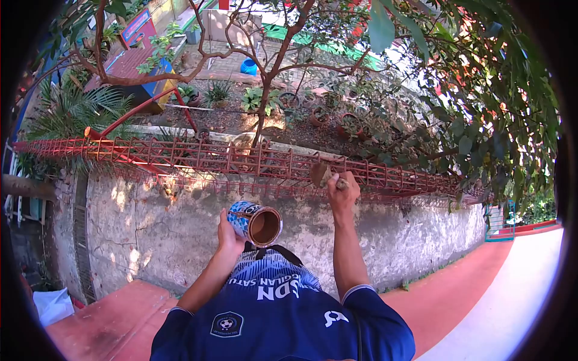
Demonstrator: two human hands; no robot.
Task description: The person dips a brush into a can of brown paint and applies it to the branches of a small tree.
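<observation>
My left hand is wrapped around a blue-and-white paint can, tilted so its open mouth faces up toward me. Brown paint coats the inside and rim, and drips mark the label. Farther forward, my right hand grips a paintbrush by its handle. The brush head overlaps the bars of a long reddish-brown steel rebar cage, which runs along the top of a weathered concrete wall.
A thin tree rises just behind the cage, with branches spreading overhead. Leafy foliage hangs at the right. Potted plants and a blue bucket stand beyond. A red ledge lies at lower left, a red-and-white floor at right.
</observation>
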